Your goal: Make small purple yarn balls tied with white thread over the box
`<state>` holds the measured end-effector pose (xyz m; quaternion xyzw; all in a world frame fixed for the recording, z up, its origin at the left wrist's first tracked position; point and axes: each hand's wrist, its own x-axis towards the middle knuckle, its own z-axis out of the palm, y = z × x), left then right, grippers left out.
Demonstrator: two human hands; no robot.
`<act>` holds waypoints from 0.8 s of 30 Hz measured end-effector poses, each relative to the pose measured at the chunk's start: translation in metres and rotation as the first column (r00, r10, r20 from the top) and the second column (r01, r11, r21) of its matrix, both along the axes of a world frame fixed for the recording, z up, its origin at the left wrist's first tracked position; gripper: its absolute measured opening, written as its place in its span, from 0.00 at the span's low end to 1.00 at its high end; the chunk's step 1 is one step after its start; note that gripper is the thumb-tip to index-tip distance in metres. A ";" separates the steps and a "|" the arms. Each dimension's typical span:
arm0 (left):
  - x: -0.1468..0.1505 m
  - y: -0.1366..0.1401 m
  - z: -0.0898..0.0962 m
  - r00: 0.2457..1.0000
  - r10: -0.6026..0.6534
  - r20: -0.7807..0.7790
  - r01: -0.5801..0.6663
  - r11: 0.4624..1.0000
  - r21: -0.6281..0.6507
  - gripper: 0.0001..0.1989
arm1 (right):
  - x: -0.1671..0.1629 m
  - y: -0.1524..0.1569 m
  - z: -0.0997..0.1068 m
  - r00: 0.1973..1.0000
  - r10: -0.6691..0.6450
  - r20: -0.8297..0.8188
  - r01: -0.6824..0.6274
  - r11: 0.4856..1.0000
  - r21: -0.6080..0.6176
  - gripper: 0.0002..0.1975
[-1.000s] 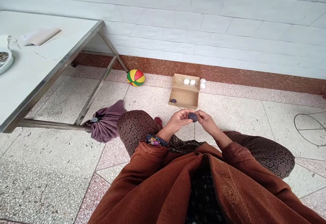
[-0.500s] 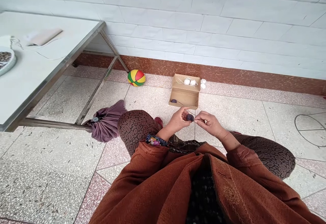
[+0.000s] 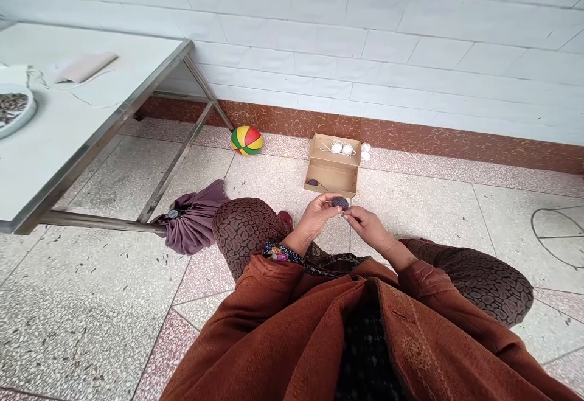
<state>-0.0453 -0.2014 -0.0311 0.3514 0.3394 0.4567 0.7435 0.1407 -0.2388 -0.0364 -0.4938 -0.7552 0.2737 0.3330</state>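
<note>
Floor tiles stretch out under a person who sits with both knees spread wide. The cardboard box is the marker for every place here.

Far to the left of the box stands a metal table with a plate near its edge. A purple umbrella lies folded on the floor by the table leg, left of the box. A bright striped ball rests against the wall, just left of the box.

Inside the box sits a small dark yarn ball, and white yarn balls lie at its far end.

Just in front of the box, the left hand holds up another dark yarn ball, with fingers curled and pinching it at the tips so it stays put. The right hand is beside it, with fingers pressed together, seeming to pinch a thin thread close to that ball. Both hands are lifted above the lap, near the eyes, likely so the small work is easy to see.
</note>
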 end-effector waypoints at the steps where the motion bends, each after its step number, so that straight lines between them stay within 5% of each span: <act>1: 0.001 0.001 -0.003 0.999 0.028 -0.021 -0.028 1.000 -0.001 0.23 | 0.000 -0.002 0.002 0.999 0.041 0.014 -0.042 0.999 0.007 0.11; 5: 0.001 0.004 -0.006 0.983 0.068 -0.172 -0.055 0.995 0.080 0.22 | 0.001 -0.004 0.018 0.993 0.112 0.029 -0.113 0.993 0.041 0.10; 11: -0.001 -0.001 0.002 0.969 -0.128 -0.210 0.161 0.975 0.151 0.23 | 0.008 0.012 0.038 0.997 0.018 -0.074 -0.014 0.998 0.065 0.11; 16: 0.000 -0.004 -0.001 0.955 -0.283 -0.091 0.289 0.955 0.064 0.25 | 0.009 0.018 0.026 0.978 -0.137 -0.160 0.137 0.991 -0.010 0.13; 24: 0.000 -0.006 0.000 0.970 -0.243 0.022 0.242 0.970 0.039 0.25 | 0.007 0.010 0.001 0.977 -0.163 -0.138 0.132 0.969 -0.206 0.14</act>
